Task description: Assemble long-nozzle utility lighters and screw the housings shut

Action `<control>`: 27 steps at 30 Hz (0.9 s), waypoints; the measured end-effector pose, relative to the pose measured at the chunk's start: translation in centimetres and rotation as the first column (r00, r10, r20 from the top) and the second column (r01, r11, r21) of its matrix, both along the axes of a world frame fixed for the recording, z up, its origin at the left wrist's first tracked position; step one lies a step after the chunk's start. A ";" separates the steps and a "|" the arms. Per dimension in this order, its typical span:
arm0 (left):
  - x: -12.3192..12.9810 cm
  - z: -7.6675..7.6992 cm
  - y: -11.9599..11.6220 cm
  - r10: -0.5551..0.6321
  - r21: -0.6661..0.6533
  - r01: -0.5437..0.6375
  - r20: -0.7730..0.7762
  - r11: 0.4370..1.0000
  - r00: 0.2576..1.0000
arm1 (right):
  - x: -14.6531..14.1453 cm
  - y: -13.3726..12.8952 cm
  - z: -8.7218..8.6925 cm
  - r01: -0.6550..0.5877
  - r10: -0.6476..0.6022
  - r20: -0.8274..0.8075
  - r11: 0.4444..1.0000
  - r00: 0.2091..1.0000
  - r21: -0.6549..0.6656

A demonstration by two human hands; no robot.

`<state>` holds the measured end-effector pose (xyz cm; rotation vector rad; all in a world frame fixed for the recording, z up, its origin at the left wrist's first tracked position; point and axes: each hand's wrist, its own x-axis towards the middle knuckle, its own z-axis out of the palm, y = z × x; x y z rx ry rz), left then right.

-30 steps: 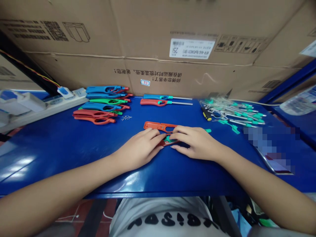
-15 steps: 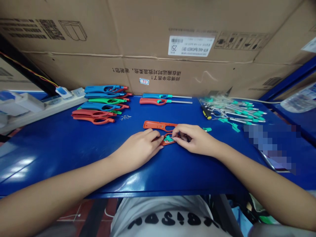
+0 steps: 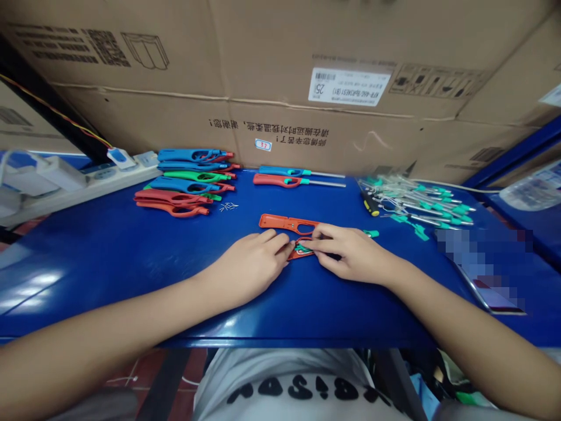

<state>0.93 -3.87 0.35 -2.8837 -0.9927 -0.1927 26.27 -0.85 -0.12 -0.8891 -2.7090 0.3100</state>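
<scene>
On the blue table my left hand [image 3: 254, 263] has its fingers closed on the left part of an orange-red shell half [image 3: 294, 255]. My right hand [image 3: 350, 251] reaches in from the other side, fingertips bent over a green part [image 3: 302, 248] lying inside that shell. Most of the shell is hidden by both hands. Just behind it lies a second orange shell half [image 3: 276, 221], its loop end partly covered by my right hand. A green tip [image 3: 372, 234] with a bit of metal shows beyond my right knuckles.
Blue, green and red lighter bodies [image 3: 184, 186] are stacked at the back left, near small screws [image 3: 228, 206] and a power strip [image 3: 94, 186]. Two assembled lighters [image 3: 280, 180] lie behind. At right are metal rods with green parts [image 3: 433, 202], a screwdriver [image 3: 370, 203] and a phone [image 3: 486, 280].
The view has shifted slightly. My right fingers have changed position over the shell, and the green part now sits lower or flatter inside it. My left hand keeps its grip.
</scene>
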 end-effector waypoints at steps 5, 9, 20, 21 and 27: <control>-0.1 -0.1 -0.2 0.000 0.022 0.001 -0.065 1.000 0.998 | -0.2 -0.2 0.4 -0.016 0.016 0.031 1.000 0.999 0.008; -0.3 -0.1 -0.2 -0.012 0.001 0.012 -0.039 1.000 0.999 | -0.1 -0.3 0.5 -0.014 0.014 0.033 1.000 0.999 -0.020; -0.2 0.8 -0.3 0.057 -0.136 -0.058 -0.008 0.989 0.998 | 0.2 0.4 0.9 0.025 -0.055 -0.222 0.990 0.974 -0.136; -0.2 0.8 -0.2 0.056 -0.128 -0.058 -0.012 0.990 0.998 | 0.6 0.9 1.0 0.092 -0.119 -0.254 0.989 0.960 -0.114; -0.4 0.7 0.2 0.053 -0.111 -0.053 -0.010 0.992 0.999 | 6.2 4.4 2.3 0.827 -0.827 -0.071 0.546 0.558 0.132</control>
